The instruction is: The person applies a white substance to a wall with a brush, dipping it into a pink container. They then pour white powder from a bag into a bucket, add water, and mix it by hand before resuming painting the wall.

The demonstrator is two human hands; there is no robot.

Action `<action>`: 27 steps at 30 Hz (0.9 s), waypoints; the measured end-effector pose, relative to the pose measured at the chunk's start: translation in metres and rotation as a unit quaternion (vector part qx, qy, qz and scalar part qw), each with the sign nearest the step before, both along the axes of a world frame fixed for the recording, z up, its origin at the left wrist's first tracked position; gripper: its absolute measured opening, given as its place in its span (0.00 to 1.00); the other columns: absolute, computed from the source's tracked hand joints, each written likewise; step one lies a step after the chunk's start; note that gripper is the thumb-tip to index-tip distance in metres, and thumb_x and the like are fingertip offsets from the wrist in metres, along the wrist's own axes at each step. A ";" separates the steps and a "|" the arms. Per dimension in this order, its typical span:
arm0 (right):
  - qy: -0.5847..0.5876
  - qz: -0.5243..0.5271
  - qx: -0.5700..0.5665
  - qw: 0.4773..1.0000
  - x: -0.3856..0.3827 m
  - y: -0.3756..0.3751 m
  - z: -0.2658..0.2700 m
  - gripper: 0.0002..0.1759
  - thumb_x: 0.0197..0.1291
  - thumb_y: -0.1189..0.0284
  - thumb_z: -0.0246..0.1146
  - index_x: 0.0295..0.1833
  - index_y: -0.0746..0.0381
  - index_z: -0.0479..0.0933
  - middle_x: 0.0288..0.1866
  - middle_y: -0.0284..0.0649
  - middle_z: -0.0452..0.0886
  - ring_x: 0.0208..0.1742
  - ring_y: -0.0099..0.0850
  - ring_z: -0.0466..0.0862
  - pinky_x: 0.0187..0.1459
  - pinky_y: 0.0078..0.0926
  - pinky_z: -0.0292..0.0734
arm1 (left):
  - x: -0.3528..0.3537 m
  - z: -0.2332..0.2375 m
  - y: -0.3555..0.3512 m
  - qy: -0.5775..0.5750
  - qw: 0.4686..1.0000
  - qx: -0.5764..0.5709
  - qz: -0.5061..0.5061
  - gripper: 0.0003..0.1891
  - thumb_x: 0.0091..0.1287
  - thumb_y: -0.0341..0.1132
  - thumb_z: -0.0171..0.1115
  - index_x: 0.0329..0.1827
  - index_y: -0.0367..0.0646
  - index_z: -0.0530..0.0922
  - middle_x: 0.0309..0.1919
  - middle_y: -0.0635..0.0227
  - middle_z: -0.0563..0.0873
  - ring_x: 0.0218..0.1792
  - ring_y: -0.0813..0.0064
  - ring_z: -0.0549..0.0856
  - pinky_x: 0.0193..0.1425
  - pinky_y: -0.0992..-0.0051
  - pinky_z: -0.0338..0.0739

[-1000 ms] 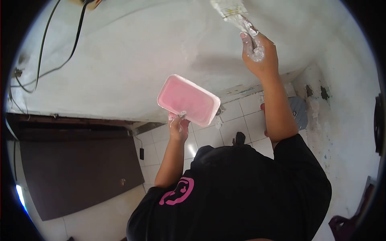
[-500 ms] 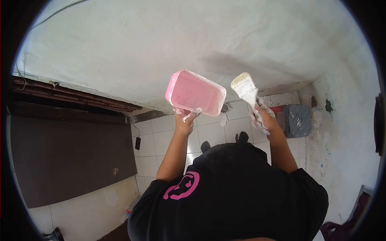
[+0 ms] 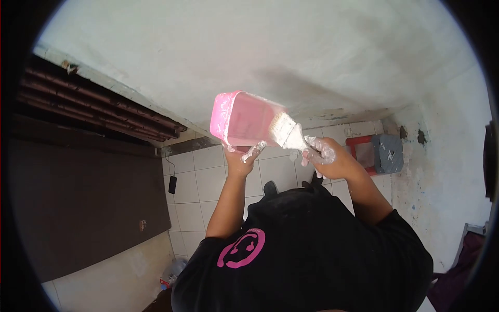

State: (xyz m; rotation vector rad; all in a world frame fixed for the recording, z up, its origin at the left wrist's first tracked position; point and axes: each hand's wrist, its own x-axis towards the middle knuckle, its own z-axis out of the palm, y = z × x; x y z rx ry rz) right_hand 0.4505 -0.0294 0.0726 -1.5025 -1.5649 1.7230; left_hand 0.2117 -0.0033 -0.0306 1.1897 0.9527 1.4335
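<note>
My left hand (image 3: pixel 242 157) grips a pink plastic container (image 3: pixel 221 115) by its lower edge, thumb at the rim and the fingers hidden beneath. The container is tilted with its opening facing me, and white paint smears its rim and side. In my right hand (image 3: pixel 328 157) is a paintbrush (image 3: pixel 289 133), closed around the handle. Its bristles, coated white, overlap the right end of the container's opening. White paint covers the fingers of both hands.
A pale wall (image 3: pixel 312 47) rises in front of me. A red and grey stool (image 3: pixel 387 154) stands on the tiled floor at right. To the left are a dark panel (image 3: pixel 88 208) and a black phone-like object (image 3: pixel 172 184) on a cable. A plastic bottle (image 3: pixel 173 271) lies at lower left.
My right hand has moved left and slightly down, bringing the brush from beside the container to its right end. The container has turned a little, showing more of its left side.
</note>
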 end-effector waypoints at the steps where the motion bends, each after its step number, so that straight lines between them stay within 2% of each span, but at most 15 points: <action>1: -0.008 0.003 0.016 1.000 -0.010 0.002 -0.003 0.13 0.64 0.67 0.55 0.43 0.68 0.73 0.28 0.37 0.79 0.18 0.26 0.76 0.25 0.27 0.73 | -0.008 0.002 0.002 -0.002 1.000 0.004 0.005 0.35 0.49 0.23 0.72 0.61 0.33 0.64 0.54 0.58 0.76 0.54 0.65 0.79 0.59 0.65 0.75; 3: -0.015 -0.001 0.025 1.000 -0.027 0.003 -0.008 0.13 0.63 0.68 0.56 0.43 0.68 0.74 0.28 0.39 0.80 0.18 0.30 0.78 0.27 0.29 0.74 | -0.018 0.006 -0.001 0.002 0.999 0.033 0.016 0.34 0.48 0.26 0.73 0.59 0.32 0.67 0.51 0.58 0.78 0.52 0.66 0.80 0.57 0.66 0.75; 4: -0.099 0.032 0.092 0.990 -0.039 0.012 -0.008 0.11 0.63 0.69 0.57 0.40 0.67 0.75 0.28 0.42 0.80 0.20 0.34 0.79 0.28 0.32 0.76 | -0.027 0.006 0.001 -0.001 0.999 0.031 0.013 0.34 0.48 0.26 0.73 0.59 0.32 0.67 0.51 0.58 0.78 0.52 0.66 0.80 0.57 0.66 0.75; 5: -0.181 0.065 0.156 0.969 -0.047 0.021 -0.009 0.10 0.62 0.70 0.57 0.37 0.66 0.76 0.29 0.45 0.80 0.23 0.38 0.80 0.30 0.36 0.77 | -0.035 0.005 0.005 0.053 0.997 0.064 -0.003 0.35 0.48 0.25 0.73 0.61 0.32 0.66 0.53 0.58 0.78 0.53 0.67 0.80 0.58 0.67 0.74; 6: -0.182 0.062 0.152 0.969 -0.053 0.028 -0.011 0.10 0.62 0.70 0.57 0.37 0.66 0.76 0.29 0.45 0.80 0.23 0.38 0.80 0.30 0.36 0.77 | -0.040 0.004 0.008 0.108 0.989 0.096 -0.019 0.37 0.47 0.25 0.73 0.62 0.32 0.66 0.54 0.57 0.77 0.54 0.67 0.79 0.59 0.67 0.73; 8: -0.332 0.115 0.323 0.879 -0.065 0.041 -0.015 0.08 0.56 0.72 0.58 0.33 0.66 0.77 0.31 0.53 0.80 0.31 0.49 0.81 0.38 0.44 0.77 | -0.046 0.004 0.017 0.145 0.981 0.129 -0.019 0.32 0.47 0.29 0.74 0.57 0.33 0.70 0.48 0.59 0.80 0.50 0.68 0.81 0.56 0.68 0.75; 10: -0.368 0.132 0.330 0.859 -0.077 0.053 0.007 0.07 0.50 0.74 0.58 0.33 0.65 0.78 0.30 0.53 0.80 0.35 0.51 0.81 0.39 0.46 0.77 | -0.044 0.008 0.027 0.183 0.969 0.168 -0.010 0.29 0.48 0.33 0.75 0.52 0.33 0.74 0.42 0.60 0.83 0.45 0.69 0.83 0.53 0.69 0.76; 12: -0.417 0.164 0.276 0.850 -0.088 0.069 0.024 0.07 0.47 0.75 0.58 0.32 0.65 0.78 0.27 0.51 0.80 0.36 0.51 0.81 0.40 0.47 0.76 | -0.040 0.018 0.035 0.170 0.979 0.110 -0.004 0.33 0.48 0.31 0.74 0.57 0.34 0.69 0.50 0.58 0.79 0.51 0.67 0.81 0.56 0.66 0.75; 13: -0.414 0.168 0.283 0.849 -0.089 0.077 0.029 0.07 0.47 0.75 0.58 0.32 0.65 0.78 0.27 0.51 0.80 0.36 0.51 0.81 0.40 0.47 0.76 | -0.035 0.022 0.040 0.173 0.978 0.113 0.003 0.33 0.48 0.31 0.74 0.57 0.34 0.69 0.50 0.58 0.79 0.51 0.67 0.81 0.56 0.66 0.75; 15: -0.380 0.192 0.233 0.874 -0.093 0.091 0.034 0.08 0.45 0.77 0.57 0.32 0.66 0.78 0.30 0.51 0.81 0.38 0.50 0.81 0.41 0.46 0.77 | -0.027 0.027 0.047 -0.003 0.994 0.102 0.030 0.39 0.49 0.28 0.74 0.63 0.36 0.59 0.57 0.55 0.72 0.57 0.63 0.77 0.60 0.63 0.74; 19: -0.297 0.177 0.255 0.903 -0.097 0.109 0.008 0.08 0.47 0.76 0.57 0.34 0.66 0.78 0.30 0.52 0.81 0.38 0.51 0.81 0.41 0.43 0.76 | -0.041 0.025 0.060 0.021 0.994 0.104 0.041 0.44 0.51 0.26 0.73 0.67 0.38 0.51 0.61 0.54 0.66 0.61 0.61 0.72 0.63 0.61 0.72; 21: -0.205 0.111 0.204 0.951 -0.099 0.114 -0.008 0.13 0.54 0.73 0.57 0.42 0.67 0.79 0.29 0.54 0.79 0.33 0.50 0.79 0.39 0.39 0.75 | -0.046 0.022 0.063 0.036 0.991 0.113 0.064 0.45 0.51 0.27 0.73 0.67 0.38 0.50 0.59 0.54 0.68 0.59 0.62 0.74 0.61 0.63 0.74; 24: -0.147 0.112 0.212 0.960 -0.100 0.124 -0.033 0.19 0.62 0.68 0.56 0.54 0.67 0.77 0.26 0.46 0.79 0.26 0.40 0.76 0.36 0.33 0.72 | -0.055 0.019 0.062 0.070 0.988 0.102 0.089 0.41 0.50 0.27 0.74 0.65 0.35 0.56 0.56 0.55 0.73 0.55 0.64 0.78 0.58 0.65 0.76; 25: -0.150 0.112 0.213 0.959 -0.104 0.125 -0.046 0.19 0.62 0.68 0.56 0.54 0.67 0.77 0.26 0.46 0.79 0.26 0.40 0.76 0.36 0.33 0.72 | -0.062 0.020 0.065 0.067 0.988 0.103 0.088 0.41 0.50 0.27 0.74 0.65 0.35 0.56 0.56 0.55 0.73 0.55 0.64 0.78 0.58 0.65 0.76; 27: 0.030 0.049 0.159 0.986 -0.115 0.126 -0.060 0.23 0.65 0.68 0.55 0.63 0.66 0.71 0.28 0.35 0.77 0.28 0.28 0.72 0.35 0.28 0.71 | -0.082 0.023 0.072 0.096 0.990 0.075 0.071 0.36 0.49 0.28 0.74 0.60 0.33 0.64 0.51 0.57 0.77 0.50 0.66 0.81 0.55 0.66 0.77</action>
